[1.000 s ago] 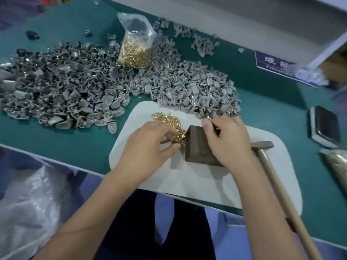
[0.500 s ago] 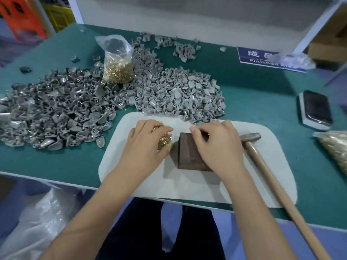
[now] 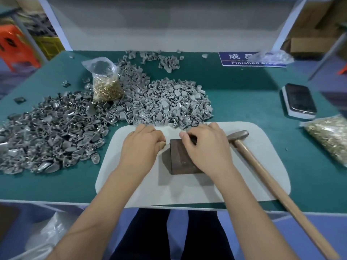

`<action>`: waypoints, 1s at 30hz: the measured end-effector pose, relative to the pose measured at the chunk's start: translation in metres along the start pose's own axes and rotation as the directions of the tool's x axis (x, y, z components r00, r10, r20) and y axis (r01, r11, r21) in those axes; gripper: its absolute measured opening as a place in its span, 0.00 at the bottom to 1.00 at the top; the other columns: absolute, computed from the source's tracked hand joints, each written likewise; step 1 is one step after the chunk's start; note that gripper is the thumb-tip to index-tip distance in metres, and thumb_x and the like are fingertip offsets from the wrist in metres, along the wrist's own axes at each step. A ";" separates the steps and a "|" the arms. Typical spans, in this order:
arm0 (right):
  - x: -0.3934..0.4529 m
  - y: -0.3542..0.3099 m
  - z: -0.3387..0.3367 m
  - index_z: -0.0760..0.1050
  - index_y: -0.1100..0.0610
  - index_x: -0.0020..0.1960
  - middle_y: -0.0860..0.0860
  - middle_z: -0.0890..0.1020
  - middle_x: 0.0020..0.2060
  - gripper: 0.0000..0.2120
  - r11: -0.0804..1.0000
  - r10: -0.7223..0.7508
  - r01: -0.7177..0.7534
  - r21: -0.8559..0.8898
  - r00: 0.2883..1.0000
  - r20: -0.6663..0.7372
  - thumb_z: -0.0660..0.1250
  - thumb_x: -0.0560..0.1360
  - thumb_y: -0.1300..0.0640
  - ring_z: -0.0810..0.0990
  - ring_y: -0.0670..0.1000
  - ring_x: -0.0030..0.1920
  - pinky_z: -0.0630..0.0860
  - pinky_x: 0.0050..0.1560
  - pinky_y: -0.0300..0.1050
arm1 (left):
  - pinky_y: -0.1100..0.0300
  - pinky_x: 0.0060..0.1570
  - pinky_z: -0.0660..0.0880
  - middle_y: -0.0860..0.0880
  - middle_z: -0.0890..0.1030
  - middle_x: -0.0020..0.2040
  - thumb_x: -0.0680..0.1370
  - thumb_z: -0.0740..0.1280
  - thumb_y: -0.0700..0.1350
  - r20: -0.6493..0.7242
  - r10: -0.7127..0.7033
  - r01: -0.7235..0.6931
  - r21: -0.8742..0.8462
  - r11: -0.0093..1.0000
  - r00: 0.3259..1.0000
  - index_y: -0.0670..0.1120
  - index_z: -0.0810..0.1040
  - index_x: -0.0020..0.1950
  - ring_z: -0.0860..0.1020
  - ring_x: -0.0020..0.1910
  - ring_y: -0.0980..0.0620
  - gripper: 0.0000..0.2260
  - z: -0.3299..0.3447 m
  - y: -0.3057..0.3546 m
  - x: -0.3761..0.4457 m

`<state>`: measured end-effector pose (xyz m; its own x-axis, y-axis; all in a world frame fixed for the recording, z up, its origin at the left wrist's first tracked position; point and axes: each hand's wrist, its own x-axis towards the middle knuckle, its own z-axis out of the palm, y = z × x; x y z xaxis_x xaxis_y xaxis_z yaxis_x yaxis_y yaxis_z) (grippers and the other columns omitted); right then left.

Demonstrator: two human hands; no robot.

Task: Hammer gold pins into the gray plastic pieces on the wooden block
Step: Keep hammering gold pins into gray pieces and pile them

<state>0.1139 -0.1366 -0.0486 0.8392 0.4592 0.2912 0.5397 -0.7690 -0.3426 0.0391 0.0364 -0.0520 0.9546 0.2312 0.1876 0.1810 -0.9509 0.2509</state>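
Dark brown wooden block [image 3: 181,158] at frame centre on white mat [image 3: 187,188] atop green desk [image 3: 244,94]; right hand [image 3: 204,149] pinching a small dark piece upon it, left hand [image 3: 140,145] curled beside, grip contents indiscernible; wooden-handled hammer [image 3: 262,171] lying right.

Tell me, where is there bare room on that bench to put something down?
Bare green table lies between the gray pieces and the phone. The white mat is free in front of the block. The left side is crowded with pieces, and the hammer crosses the mat's right.
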 end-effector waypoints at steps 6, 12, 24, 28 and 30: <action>0.001 0.008 -0.004 0.82 0.45 0.48 0.40 0.82 0.41 0.05 0.925 0.046 -0.026 0.380 0.998 -0.043 0.68 0.79 0.47 0.76 0.47 0.49 0.71 0.48 0.47 | 0.56 0.44 0.68 0.59 0.80 0.46 0.80 0.70 0.49 -0.193 -0.029 -0.017 -0.230 0.973 0.981 0.56 0.80 0.48 0.74 0.50 0.53 0.01 -0.003 0.004 -0.005; -0.003 0.016 -0.014 0.82 0.45 0.56 0.41 0.81 0.41 0.11 0.740 0.026 -0.007 0.672 0.999 -0.018 0.72 0.77 0.59 0.77 0.42 0.43 0.71 0.44 0.34 | 0.72 0.39 0.69 0.63 0.84 0.44 0.78 0.73 0.47 -0.068 -0.080 -0.006 -0.796 0.605 0.994 0.56 0.80 0.50 0.79 0.40 0.64 0.05 -0.006 0.032 0.013; 0.000 0.017 -0.009 0.87 0.50 0.50 0.40 0.86 0.43 0.08 0.730 0.124 -0.076 0.679 0.992 -0.023 0.73 0.76 0.61 0.83 0.43 0.46 0.76 0.49 0.36 | 0.73 0.33 0.70 0.57 0.87 0.41 0.76 0.75 0.48 0.125 0.039 0.073 -0.773 0.630 0.991 0.53 0.79 0.54 0.78 0.33 0.63 0.09 -0.010 0.031 0.042; -0.001 0.017 -0.007 0.84 0.50 0.44 0.40 0.85 0.39 0.06 0.726 0.248 -0.109 0.679 0.962 -0.111 0.70 0.78 0.56 0.82 0.43 0.44 0.73 0.43 0.31 | 0.67 0.42 0.75 0.58 0.86 0.42 0.77 0.74 0.49 0.108 0.043 0.049 -0.732 0.680 0.993 0.55 0.80 0.53 0.82 0.42 0.62 0.06 -0.006 0.026 0.048; 0.001 0.017 -0.007 0.81 0.50 0.42 0.43 0.83 0.37 0.08 0.689 0.335 -0.154 0.708 0.934 -0.124 0.68 0.79 0.57 0.80 0.44 0.41 0.72 0.41 0.33 | 0.64 0.42 0.73 0.60 0.84 0.43 0.78 0.72 0.49 0.060 0.067 -0.022 -0.562 0.827 0.996 0.56 0.80 0.53 0.79 0.42 0.63 0.06 -0.003 0.026 0.054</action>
<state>0.1233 -0.1524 -0.0484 0.9565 0.1157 0.2679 0.2903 -0.2860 -0.9132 0.0950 0.0253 -0.0325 0.9771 0.1538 0.1470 -0.0044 -0.6761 0.7368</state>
